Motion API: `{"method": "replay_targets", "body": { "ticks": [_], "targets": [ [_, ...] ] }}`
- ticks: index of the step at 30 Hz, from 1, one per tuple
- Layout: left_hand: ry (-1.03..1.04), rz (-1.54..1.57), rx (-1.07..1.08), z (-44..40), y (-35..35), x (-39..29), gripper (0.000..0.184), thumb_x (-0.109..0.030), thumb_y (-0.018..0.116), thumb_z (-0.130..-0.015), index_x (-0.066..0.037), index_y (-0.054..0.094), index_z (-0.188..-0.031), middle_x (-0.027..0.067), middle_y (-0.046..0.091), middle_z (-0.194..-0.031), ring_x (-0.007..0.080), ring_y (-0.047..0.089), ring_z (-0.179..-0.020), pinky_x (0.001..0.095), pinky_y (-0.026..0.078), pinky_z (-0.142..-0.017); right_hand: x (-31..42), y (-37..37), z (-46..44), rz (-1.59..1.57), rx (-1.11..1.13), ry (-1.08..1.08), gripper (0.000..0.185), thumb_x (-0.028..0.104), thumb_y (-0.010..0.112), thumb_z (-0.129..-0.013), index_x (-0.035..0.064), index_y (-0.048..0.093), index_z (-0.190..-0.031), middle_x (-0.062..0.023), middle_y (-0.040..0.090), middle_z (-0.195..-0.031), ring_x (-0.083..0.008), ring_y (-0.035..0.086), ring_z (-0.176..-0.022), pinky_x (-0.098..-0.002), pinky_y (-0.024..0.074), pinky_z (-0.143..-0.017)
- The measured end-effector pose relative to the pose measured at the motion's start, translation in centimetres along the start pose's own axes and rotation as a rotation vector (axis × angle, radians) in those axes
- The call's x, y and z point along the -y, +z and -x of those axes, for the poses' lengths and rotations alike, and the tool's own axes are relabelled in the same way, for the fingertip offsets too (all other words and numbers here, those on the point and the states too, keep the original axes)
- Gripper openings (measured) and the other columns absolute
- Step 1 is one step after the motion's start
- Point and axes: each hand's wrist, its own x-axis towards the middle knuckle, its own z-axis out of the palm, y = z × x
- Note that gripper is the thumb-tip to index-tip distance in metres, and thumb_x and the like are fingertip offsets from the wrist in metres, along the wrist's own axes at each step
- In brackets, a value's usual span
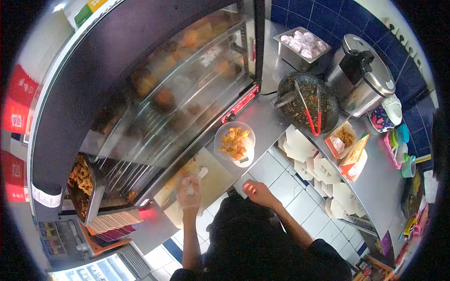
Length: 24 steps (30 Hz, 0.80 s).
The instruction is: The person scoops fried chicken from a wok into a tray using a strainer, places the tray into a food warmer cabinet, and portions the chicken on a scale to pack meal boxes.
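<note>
My left hand (189, 191), which seems to be in a clear plastic glove, is over the cutting board (213, 174). Its fingers look curled but are blurred, so any object in them is hidden. Close beside it is a white handle-like piece (203, 172). My right hand (258, 193) hangs over the floor in front of the counter, fingers curled in with nothing seen in them. Beyond both hands, a round clear bowl (253, 136) with chopped fried pieces (234, 142) sits on a small white kitchen scale (244, 160).
A glass warming cabinet (168, 89) fills the left, with a fried-food tray (96, 196) at its end. On the right counter are a dark pan (293, 110) with red-handled tongs (309, 114), a rice cooker (361, 75) and a filled takeaway box (341, 140). White cartons (323, 171) are below.
</note>
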Motion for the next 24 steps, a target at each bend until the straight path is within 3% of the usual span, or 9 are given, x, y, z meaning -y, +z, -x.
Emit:
{"method": "replay_targets", "body": {
  "ticks": [7,10,13,15,16,18,21,23,24],
  "targets": [
    [-0.229,0.172,-0.114,5.1,-0.9,3.5,0.013,-0.004,0.062,-0.083,-0.006,0.064,-0.095,0.0123,0.064,-0.098,0.0271,0.060,-0.093,0.0357,0.046,-0.086,7.0,3.9,-2.1,0.093,0.334,-0.168,0.028,0.030,0.067,-0.085,0.0061,0.059,-0.097,-0.0093,0.063,-0.081,-0.0223,0.063,-0.071,-0.0349,0.0503,-0.065],
    [-0.374,0.231,-0.025,6.6,0.2,4.8,0.014,-0.004,0.061,-0.085,-0.006,0.064,-0.098,0.0125,0.064,-0.099,0.0244,0.060,-0.095,0.0350,0.046,-0.086,10.9,6.8,-2.2,0.049,0.413,-0.438,0.034,0.034,0.069,-0.082,0.0061,0.057,-0.097,-0.0107,0.064,-0.083,-0.0276,0.063,-0.075,-0.0392,0.0499,-0.069],
    [-0.716,0.551,-0.044,7.3,1.3,5.8,0.015,-0.005,0.064,-0.084,-0.005,0.064,-0.099,0.0108,0.063,-0.100,0.0219,0.060,-0.094,0.0338,0.046,-0.086,12.5,9.5,-2.5,0.188,0.385,-0.453,0.035,0.035,0.068,-0.082,0.0064,0.056,-0.097,-0.0114,0.063,-0.080,-0.0317,0.063,-0.076,-0.0424,0.0492,-0.072],
    [-0.954,1.332,-0.410,8.6,2.2,6.7,0.015,-0.011,0.067,-0.084,-0.006,0.064,-0.098,0.0089,0.062,-0.100,0.0200,0.059,-0.097,0.0327,0.047,-0.085,11.4,11.2,-3.5,0.112,0.402,-0.504,0.029,0.031,0.066,-0.083,0.0062,0.056,-0.096,-0.0131,0.063,-0.079,-0.0319,0.063,-0.075,-0.0410,0.0494,-0.070],
    [-0.954,1.336,-0.417,10.0,3.1,8.9,0.015,-0.011,0.067,-0.084,-0.006,0.064,-0.098,0.0089,0.062,-0.100,0.0200,0.059,-0.097,0.0327,0.047,-0.085,11.2,11.4,-4.0,0.094,0.409,-0.477,0.023,0.025,0.064,-0.084,0.0055,0.056,-0.093,-0.0151,0.062,-0.078,-0.0320,0.063,-0.075,-0.0396,0.0493,-0.067],
    [-0.988,0.636,0.173,12.4,4.4,14.2,0.022,-0.020,0.066,-0.087,-0.006,0.062,-0.104,0.0090,0.061,-0.106,0.0206,0.058,-0.101,0.0331,0.048,-0.086,9.3,12.1,-5.7,0.039,0.344,-0.467,0.020,0.022,0.064,-0.083,0.0050,0.057,-0.091,-0.0157,0.062,-0.078,-0.0318,0.063,-0.073,-0.0392,0.0492,-0.066],
    [-0.833,0.585,0.169,11.2,2.2,4.9,0.036,-0.024,0.049,-0.096,0.001,0.052,-0.121,0.0158,0.052,-0.130,0.0285,0.053,-0.116,0.0386,0.044,-0.098,6.5,11.9,-7.8,-0.082,0.262,-0.380,0.017,0.017,0.063,-0.081,0.0031,0.058,-0.090,-0.0174,0.062,-0.077,-0.0311,0.063,-0.071,-0.0386,0.0492,-0.065],
    [-0.699,0.817,0.149,14.2,5.7,6.7,0.037,-0.020,0.054,-0.094,0.003,0.051,-0.123,0.0178,0.053,-0.130,0.0285,0.050,-0.121,0.0372,0.040,-0.102,4.3,11.8,-8.7,0.045,0.177,-0.400,0.017,0.014,0.065,-0.079,0.0038,0.059,-0.091,-0.0121,0.064,-0.078,-0.0263,0.063,-0.071,-0.0367,0.0494,-0.065],
    [-0.556,0.549,0.249,13.0,4.3,4.3,0.030,-0.015,0.055,-0.092,0.002,0.054,-0.118,0.0191,0.056,-0.123,0.0307,0.053,-0.115,0.0363,0.043,-0.096,3.3,11.8,-9.1,-0.016,0.138,-0.307,0.016,0.013,0.065,-0.078,0.0045,0.059,-0.091,-0.0086,0.064,-0.080,-0.0240,0.063,-0.074,-0.0362,0.0498,-0.066]
  ]
}}
